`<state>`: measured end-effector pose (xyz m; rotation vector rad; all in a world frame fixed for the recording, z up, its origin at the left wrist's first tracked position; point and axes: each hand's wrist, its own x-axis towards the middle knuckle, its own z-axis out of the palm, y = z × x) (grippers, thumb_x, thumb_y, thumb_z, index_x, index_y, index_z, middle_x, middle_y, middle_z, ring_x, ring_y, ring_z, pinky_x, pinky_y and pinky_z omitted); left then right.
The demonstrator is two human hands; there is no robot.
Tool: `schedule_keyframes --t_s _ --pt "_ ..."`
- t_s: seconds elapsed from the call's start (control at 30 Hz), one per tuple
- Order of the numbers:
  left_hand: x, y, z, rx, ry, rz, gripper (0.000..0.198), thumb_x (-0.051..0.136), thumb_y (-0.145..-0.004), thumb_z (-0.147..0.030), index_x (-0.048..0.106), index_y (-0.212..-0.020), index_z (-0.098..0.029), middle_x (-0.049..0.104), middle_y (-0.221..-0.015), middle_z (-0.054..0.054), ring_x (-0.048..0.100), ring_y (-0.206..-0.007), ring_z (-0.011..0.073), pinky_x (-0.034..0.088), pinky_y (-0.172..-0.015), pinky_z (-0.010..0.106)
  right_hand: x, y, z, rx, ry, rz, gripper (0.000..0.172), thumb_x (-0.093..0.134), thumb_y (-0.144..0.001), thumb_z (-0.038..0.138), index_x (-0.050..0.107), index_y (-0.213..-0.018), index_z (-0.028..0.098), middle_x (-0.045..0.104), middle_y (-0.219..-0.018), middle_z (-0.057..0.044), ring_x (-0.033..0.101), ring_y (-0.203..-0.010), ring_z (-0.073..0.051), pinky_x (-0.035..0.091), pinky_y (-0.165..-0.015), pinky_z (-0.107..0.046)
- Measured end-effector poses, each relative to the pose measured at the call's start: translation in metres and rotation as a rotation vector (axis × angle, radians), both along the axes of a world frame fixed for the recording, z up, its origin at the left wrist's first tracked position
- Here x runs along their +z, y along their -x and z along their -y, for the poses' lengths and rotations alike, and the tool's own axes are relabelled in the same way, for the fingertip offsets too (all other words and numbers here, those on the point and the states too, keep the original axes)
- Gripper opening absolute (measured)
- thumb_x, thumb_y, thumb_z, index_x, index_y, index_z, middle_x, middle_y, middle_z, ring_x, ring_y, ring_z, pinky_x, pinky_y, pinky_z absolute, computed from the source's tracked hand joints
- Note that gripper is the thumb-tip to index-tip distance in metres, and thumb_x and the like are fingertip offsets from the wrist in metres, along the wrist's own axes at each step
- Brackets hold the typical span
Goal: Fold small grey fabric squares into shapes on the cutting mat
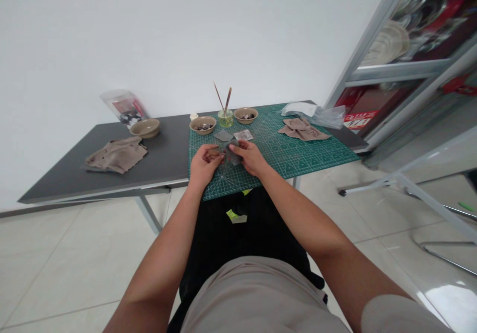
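Observation:
Over the front of the green cutting mat [309,149], both hands meet close together. My right hand [253,158] is closed on a small thin grey sheet [235,159], thumb on top; whether it is cloth or sandpaper I cannot tell. My left hand [204,164] is closed, thumb and fingertips together at the left side of that sheet. Something small and reddish shows between the hands, too small to name. Just behind them lie another grey square [224,135] and a pale patterned square packet [243,134].
Behind stand a bowl of dark pieces [203,126], a glass jar [225,119] with brushes, and a second bowl [246,115]. A brown cloth [302,129] and plastic bag [328,116] lie right. Left are another cloth [117,155], a bowl [145,128] and a clear tub [124,107].

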<state>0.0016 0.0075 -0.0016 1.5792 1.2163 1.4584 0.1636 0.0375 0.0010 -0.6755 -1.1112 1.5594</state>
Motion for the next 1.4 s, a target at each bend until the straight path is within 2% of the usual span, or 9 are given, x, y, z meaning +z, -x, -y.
schedule_keyframes --t_s 0.2,0.33,0.5,0.67,0.87,1.0,1.17,1.33,1.4 --pt "0.0005 0.0018 0.0000 0.058 0.061 -0.050 0.018 0.072 -0.066 -0.025 0.068 -0.081 -0.016 0.070 -0.073 0.001 0.064 -0.065 0.0137 0.052 -0.064 0.026 -0.0037 0.0030 -0.0002 -0.034 -0.085 0.139 0.042 0.084 -0.057 0.045 0.062 -0.079 0.017 0.064 -0.077 0.001 0.058 -0.070 -0.011 0.048 -0.068 -0.025" --pt "0.0046 0.0048 0.0008 0.078 0.001 -0.142 0.009 0.068 -0.067 -0.021 0.069 -0.075 -0.017 0.068 -0.073 0.000 0.060 -0.064 0.0120 0.048 -0.062 0.024 -0.0063 0.0045 -0.0014 -0.025 -0.163 0.258 0.037 0.081 -0.062 0.045 0.062 -0.075 0.016 0.062 -0.072 0.003 0.055 -0.065 -0.011 0.045 -0.062 -0.024" --pt "0.0061 0.0022 0.0028 0.075 -0.133 -0.357 0.007 0.063 -0.070 -0.019 0.069 -0.074 -0.019 0.065 -0.075 0.000 0.057 -0.069 0.0120 0.046 -0.067 0.024 -0.0061 0.0029 -0.0039 0.078 -0.139 0.334 0.039 0.079 -0.065 0.049 0.064 -0.080 0.016 0.065 -0.068 0.000 0.058 -0.059 -0.012 0.045 -0.056 -0.024" --pt "0.0041 0.0001 0.0049 0.112 -0.109 -0.474 0.004 0.062 -0.071 -0.017 0.064 -0.068 -0.019 0.063 -0.068 -0.001 0.056 -0.067 0.0135 0.044 -0.067 0.026 -0.0053 0.0009 -0.0032 0.098 -0.124 0.407 0.041 0.077 -0.067 0.053 0.066 -0.075 0.015 0.065 -0.061 -0.001 0.057 -0.053 -0.012 0.042 -0.050 -0.022" --pt "0.0037 0.0009 0.0058 0.083 -0.084 -0.400 0.007 0.063 -0.075 -0.026 0.064 -0.071 -0.019 0.064 -0.071 -0.001 0.058 -0.069 0.0141 0.044 -0.067 0.026 -0.0038 0.0001 -0.0015 0.126 -0.061 0.318 0.044 0.078 -0.064 0.056 0.065 -0.079 0.016 0.066 -0.061 -0.002 0.061 -0.055 -0.015 0.046 -0.052 -0.025" --pt "0.0046 0.0004 0.0058 0.100 -0.099 -0.482 0.007 0.064 -0.071 -0.020 0.061 -0.065 -0.020 0.062 -0.067 -0.001 0.056 -0.067 0.0141 0.043 -0.067 0.026 -0.0044 -0.0001 -0.0012 0.084 -0.147 0.406 0.040 0.081 -0.062 0.049 0.064 -0.077 0.016 0.065 -0.062 0.000 0.059 -0.056 -0.013 0.045 -0.053 -0.024" --pt "0.0030 0.0005 0.0050 0.082 -0.107 -0.396 0.006 0.063 -0.073 -0.022 0.061 -0.067 -0.020 0.065 -0.071 -0.001 0.058 -0.069 0.0140 0.045 -0.068 0.026 -0.0025 0.0004 0.0006 0.113 -0.083 0.311 0.044 0.078 -0.063 0.054 0.059 -0.078 0.017 0.064 -0.060 0.001 0.058 -0.054 -0.014 0.046 -0.052 -0.025" --pt "0.0038 0.0004 0.0056 0.069 -0.117 -0.447 0.008 0.065 -0.069 -0.016 0.060 -0.063 -0.020 0.065 -0.069 -0.001 0.058 -0.070 0.0143 0.046 -0.070 0.027 -0.0031 0.0005 0.0002 0.063 -0.133 0.398 0.042 0.083 -0.059 0.048 0.061 -0.077 0.017 0.063 -0.063 0.001 0.057 -0.054 -0.012 0.044 -0.051 -0.024" --pt "0.0038 0.0007 0.0057 0.075 -0.121 -0.405 0.007 0.066 -0.070 -0.018 0.061 -0.064 -0.020 0.067 -0.072 -0.001 0.060 -0.071 0.0143 0.047 -0.071 0.027 -0.0032 -0.0003 0.0000 0.071 -0.121 0.363 0.042 0.081 -0.061 0.050 0.060 -0.076 0.017 0.062 -0.061 0.002 0.056 -0.053 -0.012 0.044 -0.050 -0.023"
